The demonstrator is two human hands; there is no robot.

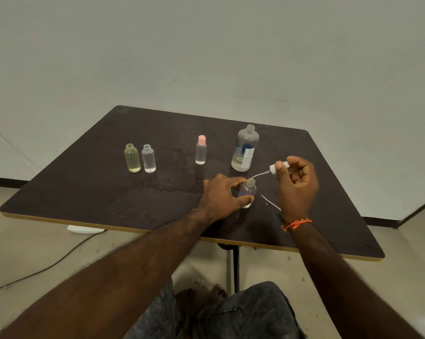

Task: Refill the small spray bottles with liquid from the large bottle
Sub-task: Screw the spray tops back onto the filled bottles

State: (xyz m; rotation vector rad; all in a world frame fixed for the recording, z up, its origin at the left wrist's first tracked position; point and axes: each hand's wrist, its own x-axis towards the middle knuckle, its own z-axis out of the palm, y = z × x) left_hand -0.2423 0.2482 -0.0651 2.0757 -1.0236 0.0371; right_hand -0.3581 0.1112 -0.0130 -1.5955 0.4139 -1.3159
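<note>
The left hand (222,195) gripped a small bottle (247,193); the right hand (295,182) pinched its spray cap (277,167) — the large bottle's (245,149) label was unreadable.

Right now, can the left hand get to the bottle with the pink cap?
Probably yes. The pink-capped bottle stands alone, with bare table in between, but the left hand first must release the small clear bottle it grips.
</note>
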